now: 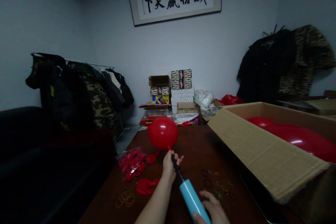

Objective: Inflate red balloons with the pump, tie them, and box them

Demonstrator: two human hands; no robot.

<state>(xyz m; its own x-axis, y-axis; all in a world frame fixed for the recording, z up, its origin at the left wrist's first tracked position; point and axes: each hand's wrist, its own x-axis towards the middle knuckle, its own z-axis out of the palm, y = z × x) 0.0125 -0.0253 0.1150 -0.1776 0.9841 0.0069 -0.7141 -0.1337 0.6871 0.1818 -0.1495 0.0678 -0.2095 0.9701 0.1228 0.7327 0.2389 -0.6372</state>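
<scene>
A round red balloon [162, 133] stands inflated above the dark wooden table [195, 143], its neck fitted on the black nozzle of a light blue hand pump [193, 200]. My left hand [169, 168] grips the neck and nozzle together. My right hand [211, 208] is at the pump's lower end, curled over it, and partly cut off by the frame's bottom edge. To the left lie a clear bag of red balloons [132, 164], a limp red balloon [147, 186] and loose rubber bands [126, 198].
An open cardboard box [265, 147] holding large red balloons [301, 140] fills the table's right side. Small coloured rubber bands [216, 185] lie near it. Stacked boxes [182, 91] stand at the far end, with hanging coats [78, 91] at left and a dark sofa [52, 154] beside the table.
</scene>
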